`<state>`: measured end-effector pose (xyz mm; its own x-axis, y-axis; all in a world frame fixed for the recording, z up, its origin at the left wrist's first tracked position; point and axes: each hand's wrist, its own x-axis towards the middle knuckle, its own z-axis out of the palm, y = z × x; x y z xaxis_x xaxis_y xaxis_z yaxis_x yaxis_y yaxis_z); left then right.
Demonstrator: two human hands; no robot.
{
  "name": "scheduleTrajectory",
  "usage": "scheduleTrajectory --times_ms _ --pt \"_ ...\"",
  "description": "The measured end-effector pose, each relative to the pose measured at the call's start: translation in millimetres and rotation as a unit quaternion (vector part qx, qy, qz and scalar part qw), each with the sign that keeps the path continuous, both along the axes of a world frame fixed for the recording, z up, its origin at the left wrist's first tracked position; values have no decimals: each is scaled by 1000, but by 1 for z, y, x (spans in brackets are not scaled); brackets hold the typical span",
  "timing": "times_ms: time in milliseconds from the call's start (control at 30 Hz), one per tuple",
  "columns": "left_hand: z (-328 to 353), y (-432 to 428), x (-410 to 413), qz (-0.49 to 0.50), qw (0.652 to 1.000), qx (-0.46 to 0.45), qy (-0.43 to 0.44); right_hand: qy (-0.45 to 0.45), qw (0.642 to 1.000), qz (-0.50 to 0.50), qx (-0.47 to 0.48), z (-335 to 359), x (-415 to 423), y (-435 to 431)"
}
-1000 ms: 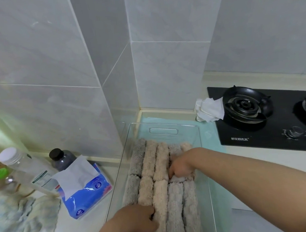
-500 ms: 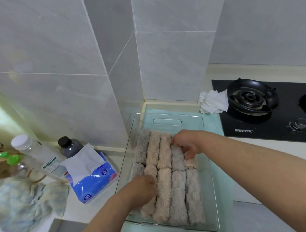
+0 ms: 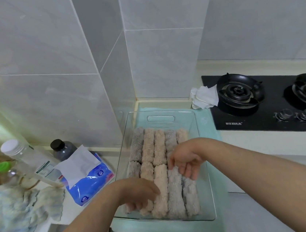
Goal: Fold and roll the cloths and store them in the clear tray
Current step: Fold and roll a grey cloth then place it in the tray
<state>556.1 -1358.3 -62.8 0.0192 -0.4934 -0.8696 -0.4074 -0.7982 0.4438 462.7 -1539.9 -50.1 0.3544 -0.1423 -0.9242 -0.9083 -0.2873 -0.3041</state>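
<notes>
The clear tray (image 3: 201, 142) sits on a light green mat in the counter's corner. Several rolled cloths (image 3: 158, 147), beige and grey, lie packed side by side in two rows inside it. My left hand (image 3: 138, 193) hovers over the near left rolls, fingers loosely curled downward, holding nothing. My right hand (image 3: 186, 161) hangs over the middle of the tray with fingers apart and pointing down, also holding nothing. Both hands are just above the rolls; whether the fingertips touch them is unclear.
A blue tissue pack (image 3: 87, 178), a dark bottle (image 3: 62, 149) and a clear bottle (image 3: 27, 160) stand left of the tray. A crumpled pale cloth (image 3: 16, 213) lies at far left. A black gas hob (image 3: 268, 100) with a white rag (image 3: 203, 96) is on the right.
Both hands have come off the rolls they were pressing. My right hand drew back from the far row to the tray's middle; my left shifted toward the near edge.
</notes>
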Motion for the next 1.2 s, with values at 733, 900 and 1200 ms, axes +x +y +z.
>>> scheduleTrajectory --times_ms 733,900,1200 --pt "-26 -8 5 -221 967 -68 -110 135 990 -4 -34 -32 -16 44" --pt "-17 -13 7 -74 996 3 -50 -4 990 -136 23 -25 -24 50" --pt "-19 -38 11 -98 980 -42 -166 -34 990 -134 6 -26 -4 36"
